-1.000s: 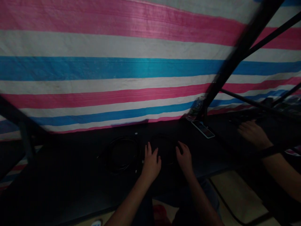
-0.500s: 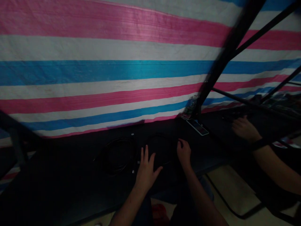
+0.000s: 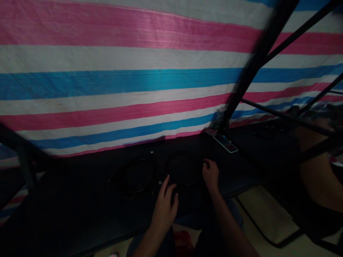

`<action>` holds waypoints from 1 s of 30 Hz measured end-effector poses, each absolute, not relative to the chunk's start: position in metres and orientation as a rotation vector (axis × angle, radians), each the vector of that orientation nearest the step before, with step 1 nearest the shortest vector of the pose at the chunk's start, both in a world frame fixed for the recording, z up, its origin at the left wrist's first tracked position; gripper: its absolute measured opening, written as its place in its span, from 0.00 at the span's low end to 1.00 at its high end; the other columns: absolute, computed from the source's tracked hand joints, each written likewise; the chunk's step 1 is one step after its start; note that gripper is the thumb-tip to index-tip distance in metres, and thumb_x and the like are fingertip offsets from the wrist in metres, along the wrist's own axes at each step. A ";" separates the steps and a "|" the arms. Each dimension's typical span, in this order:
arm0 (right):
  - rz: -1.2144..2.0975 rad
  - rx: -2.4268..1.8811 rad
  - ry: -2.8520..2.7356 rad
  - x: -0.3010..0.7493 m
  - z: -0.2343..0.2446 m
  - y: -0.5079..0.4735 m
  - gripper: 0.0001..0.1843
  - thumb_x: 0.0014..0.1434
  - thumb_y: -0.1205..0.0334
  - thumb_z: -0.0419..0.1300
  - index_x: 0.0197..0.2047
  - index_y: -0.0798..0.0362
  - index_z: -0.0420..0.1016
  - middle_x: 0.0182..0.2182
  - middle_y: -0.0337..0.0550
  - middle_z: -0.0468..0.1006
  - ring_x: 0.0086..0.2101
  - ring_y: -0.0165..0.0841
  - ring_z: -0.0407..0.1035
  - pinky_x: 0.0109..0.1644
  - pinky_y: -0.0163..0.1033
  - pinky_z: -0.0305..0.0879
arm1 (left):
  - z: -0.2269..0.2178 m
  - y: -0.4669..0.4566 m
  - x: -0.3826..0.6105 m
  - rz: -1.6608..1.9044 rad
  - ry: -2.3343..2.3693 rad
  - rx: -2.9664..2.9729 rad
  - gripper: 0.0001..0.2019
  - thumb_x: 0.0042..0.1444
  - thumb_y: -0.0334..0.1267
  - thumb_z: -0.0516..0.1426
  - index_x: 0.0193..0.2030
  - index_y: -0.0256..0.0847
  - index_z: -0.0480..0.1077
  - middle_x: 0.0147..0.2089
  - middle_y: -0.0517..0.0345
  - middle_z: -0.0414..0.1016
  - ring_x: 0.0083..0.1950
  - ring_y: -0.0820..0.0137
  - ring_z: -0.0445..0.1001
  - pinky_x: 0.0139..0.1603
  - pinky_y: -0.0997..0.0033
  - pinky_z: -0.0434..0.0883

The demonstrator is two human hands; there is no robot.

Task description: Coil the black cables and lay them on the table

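My left hand (image 3: 165,205) is over the dark tabletop with its fingers apart and slightly bent. Its fingertips are near the lower left of a loop of thin black cable (image 3: 184,152). At the right side of that loop, my right hand (image 3: 211,174) is closed in a pinch on the cable, a small pale bit showing at the fingertips. A second coil of black cable (image 3: 134,160) lies to the left. Small pale cable tips show beside it, one at the back (image 3: 151,152) and one near my left hand (image 3: 160,182). Dim light hides fine detail.
A phone (image 3: 225,143) and a clear plastic bottle (image 3: 216,121) are at the back right, by a slanted black metal post (image 3: 249,75). Striped sheeting (image 3: 120,57) hangs behind the black table (image 3: 66,200). Another person's arm (image 3: 316,157) reaches in at the right.
My left hand has drawn down toward me, its fingers more bent. The right hand stays almost in place. The other person's arm has moved farther right.
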State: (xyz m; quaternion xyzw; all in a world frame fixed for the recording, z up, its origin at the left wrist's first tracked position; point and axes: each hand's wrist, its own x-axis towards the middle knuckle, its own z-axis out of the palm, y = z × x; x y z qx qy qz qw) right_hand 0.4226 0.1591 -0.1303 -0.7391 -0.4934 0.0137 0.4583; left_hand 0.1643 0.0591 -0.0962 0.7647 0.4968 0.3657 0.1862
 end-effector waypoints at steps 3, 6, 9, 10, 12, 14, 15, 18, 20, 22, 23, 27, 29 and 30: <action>0.027 -1.826 -1.216 0.424 -0.131 0.160 0.20 0.57 0.62 0.50 0.45 0.59 0.78 0.40 0.58 0.77 0.41 0.45 0.71 0.49 0.49 0.68 | -0.076 0.055 0.135 1.217 1.417 2.190 0.12 0.65 0.34 0.52 0.51 0.45 0.73 0.63 0.46 0.70 0.65 0.56 0.69 0.64 0.50 0.69; 0.022 -1.824 -1.221 0.425 -0.130 0.160 0.21 0.57 0.60 0.50 0.45 0.61 0.78 0.40 0.60 0.77 0.41 0.46 0.71 0.49 0.50 0.67 | -0.061 0.068 0.091 1.276 1.634 2.177 0.11 0.63 0.38 0.56 0.50 0.44 0.74 0.61 0.46 0.72 0.65 0.53 0.68 0.65 0.45 0.66; 0.030 -1.816 -1.221 0.426 -0.130 0.161 0.21 0.56 0.60 0.50 0.44 0.61 0.78 0.39 0.60 0.77 0.41 0.47 0.71 0.49 0.51 0.67 | -0.060 0.080 0.049 0.973 1.770 2.182 0.11 0.61 0.45 0.59 0.45 0.43 0.77 0.51 0.48 0.80 0.58 0.50 0.74 0.59 0.44 0.69; 0.034 -1.812 -1.220 0.426 -0.130 0.161 0.20 0.56 0.60 0.50 0.44 0.60 0.78 0.39 0.60 0.77 0.40 0.47 0.70 0.49 0.51 0.66 | -0.062 0.081 0.039 0.847 1.748 2.188 0.12 0.61 0.46 0.59 0.44 0.44 0.78 0.48 0.49 0.81 0.54 0.52 0.76 0.57 0.46 0.71; 0.041 -1.806 -1.215 0.427 -0.131 0.162 0.20 0.55 0.60 0.50 0.44 0.60 0.78 0.39 0.60 0.77 0.40 0.47 0.70 0.49 0.51 0.66 | -0.066 0.080 0.025 0.683 1.686 2.216 0.11 0.63 0.45 0.58 0.43 0.45 0.79 0.46 0.51 0.82 0.49 0.55 0.79 0.52 0.51 0.72; 0.045 -1.802 -1.211 0.427 -0.132 0.162 0.21 0.55 0.59 0.50 0.44 0.61 0.78 0.39 0.60 0.76 0.40 0.47 0.70 0.49 0.52 0.66 | -0.065 0.079 0.019 0.656 1.672 2.255 0.11 0.64 0.42 0.55 0.44 0.46 0.79 0.46 0.52 0.83 0.47 0.56 0.79 0.51 0.53 0.71; 0.046 -1.802 -1.211 0.428 -0.132 0.163 0.21 0.55 0.59 0.50 0.44 0.61 0.78 0.39 0.61 0.76 0.40 0.48 0.70 0.49 0.52 0.66 | -0.063 0.079 0.018 0.668 1.679 2.270 0.11 0.64 0.40 0.54 0.44 0.46 0.79 0.46 0.51 0.83 0.47 0.57 0.79 0.50 0.54 0.71; 0.044 -1.804 -1.217 0.428 -0.133 0.163 0.21 0.54 0.59 0.50 0.43 0.61 0.78 0.38 0.60 0.76 0.39 0.48 0.70 0.48 0.52 0.66 | -0.052 0.085 0.017 0.744 1.697 2.289 0.12 0.65 0.39 0.54 0.46 0.45 0.78 0.45 0.51 0.82 0.46 0.58 0.78 0.49 0.56 0.71; 0.039 -1.803 -1.221 0.428 -0.133 0.163 0.21 0.54 0.59 0.50 0.44 0.61 0.78 0.38 0.60 0.76 0.39 0.47 0.70 0.48 0.51 0.66 | -0.047 0.091 0.018 0.761 1.709 2.303 0.12 0.63 0.44 0.57 0.49 0.45 0.77 0.48 0.50 0.81 0.50 0.56 0.76 0.52 0.54 0.70; 0.030 -1.801 -1.220 0.428 -0.134 0.162 0.21 0.55 0.59 0.50 0.44 0.60 0.78 0.38 0.60 0.76 0.39 0.47 0.70 0.48 0.51 0.66 | -0.047 0.094 0.019 0.680 1.696 2.336 0.18 0.59 0.49 0.62 0.53 0.44 0.75 0.54 0.49 0.78 0.56 0.54 0.73 0.56 0.51 0.69; 0.027 -1.799 -1.220 0.428 -0.134 0.162 0.21 0.55 0.59 0.50 0.44 0.60 0.78 0.38 0.60 0.76 0.40 0.47 0.70 0.48 0.51 0.65 | -0.050 0.095 0.020 0.613 1.670 2.365 0.21 0.57 0.50 0.63 0.54 0.44 0.75 0.56 0.48 0.77 0.58 0.52 0.72 0.57 0.50 0.68; 0.021 -1.795 -1.222 0.429 -0.135 0.163 0.21 0.55 0.58 0.50 0.44 0.60 0.78 0.38 0.60 0.76 0.39 0.47 0.69 0.47 0.50 0.65 | -0.069 0.092 0.022 0.503 1.569 2.490 0.14 0.62 0.40 0.60 0.54 0.45 0.75 0.56 0.49 0.77 0.56 0.55 0.73 0.56 0.52 0.69; 0.019 -1.794 -1.225 0.429 -0.136 0.164 0.21 0.55 0.58 0.50 0.44 0.60 0.78 0.38 0.60 0.76 0.39 0.47 0.70 0.47 0.51 0.65 | -0.074 0.092 0.022 0.543 1.573 2.511 0.11 0.65 0.35 0.56 0.52 0.44 0.76 0.52 0.50 0.78 0.52 0.58 0.75 0.53 0.55 0.70; 0.017 -1.795 -1.227 0.429 -0.136 0.164 0.21 0.55 0.58 0.50 0.44 0.61 0.78 0.38 0.60 0.76 0.39 0.47 0.70 0.47 0.51 0.65 | -0.074 0.092 0.020 0.565 1.573 2.512 0.11 0.65 0.35 0.56 0.50 0.43 0.77 0.50 0.50 0.78 0.51 0.58 0.76 0.52 0.55 0.71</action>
